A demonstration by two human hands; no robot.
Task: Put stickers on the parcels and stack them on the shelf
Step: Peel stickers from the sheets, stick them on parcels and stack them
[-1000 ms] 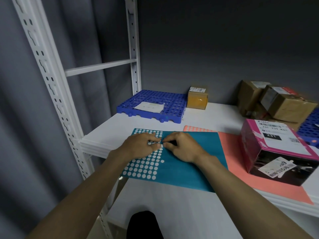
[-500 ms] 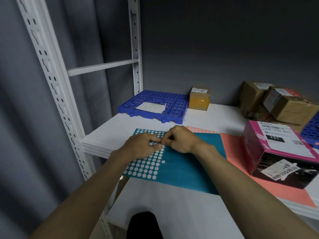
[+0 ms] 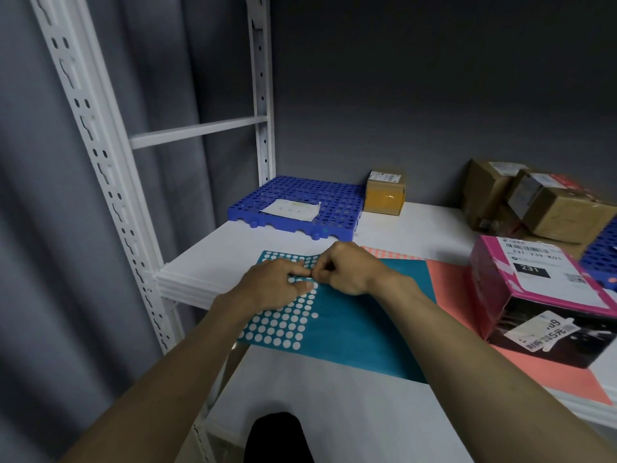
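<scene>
Head view: left hand (image 3: 272, 284) presses flat on the teal sticker sheet (image 3: 350, 325) on the shelf (image 3: 213, 259); right hand (image 3: 347, 270) pinches a sticker there. Pink parcel (image 3: 541, 295) sits right.

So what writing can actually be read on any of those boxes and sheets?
"231-239-K01": white shipping label on top of the pink box.
"231": black patch on the same label.
"5元": price tag on the box's dark front; its other characters are too blurred.
Labels on the small yellow-brown box, the brown boxes and the paper on the blue grid: too small to read.
</scene>
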